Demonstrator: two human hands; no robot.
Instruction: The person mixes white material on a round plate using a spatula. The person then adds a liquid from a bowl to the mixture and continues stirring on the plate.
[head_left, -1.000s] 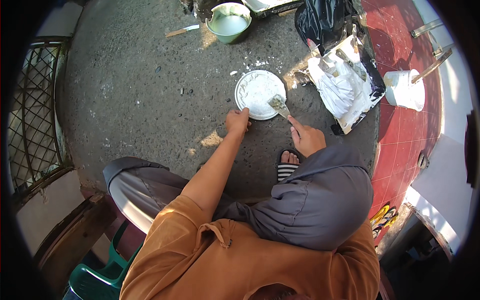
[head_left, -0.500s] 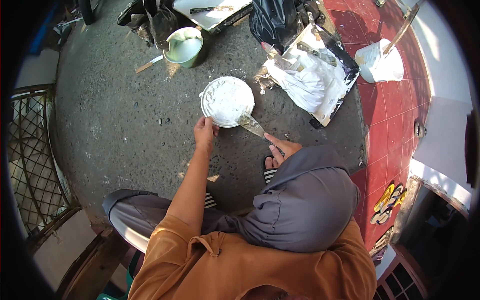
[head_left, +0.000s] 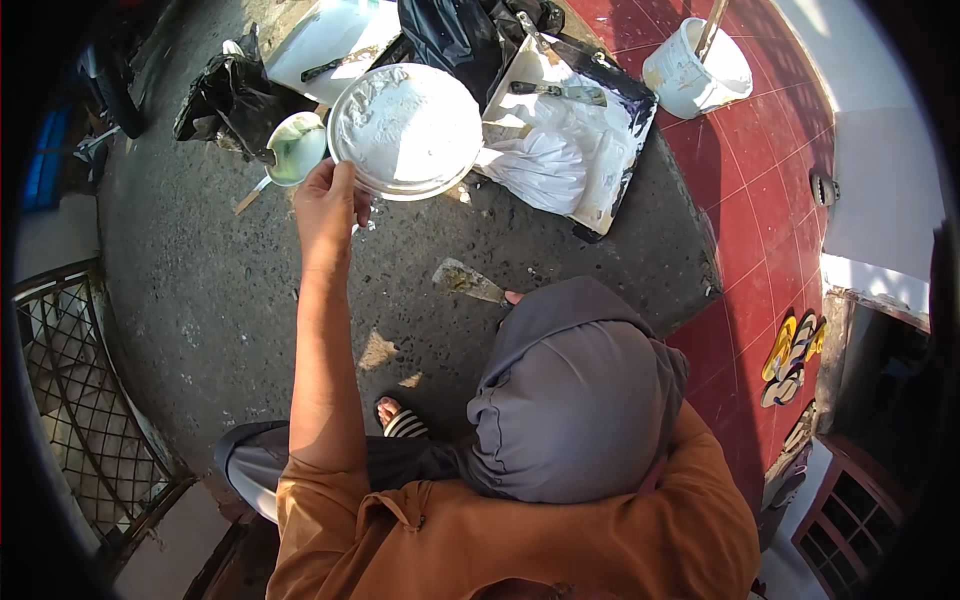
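spreading widest, grey concrete ground (head_left: pixel 220 330), rough, pitted; grey fabric-covered knee (head_left: pixel 590 390), rounded; round white lid (head_left: pixel 410 130), shallow-rimmed, unevenly paste-coated, apparently raised off the ground, left of a crumpled white bundle (head_left: pixel 545 172); left hand (head_left: pixel 330 200), pinching the lid's near-left rim; right hand (head_left: pixel 513 297), mostly knee-hidden, seemingly closed around a scraper (head_left: pixel 470 281), its blade flat, flared, stained; step in hand, by judgement, holding up the lid; next move probably calls for a level left grip

The bowl (head_left: pixel 300 158) lies left of the lid (head_left: pixel 405 130), the bucket (head_left: pixel 685 82) to its right.
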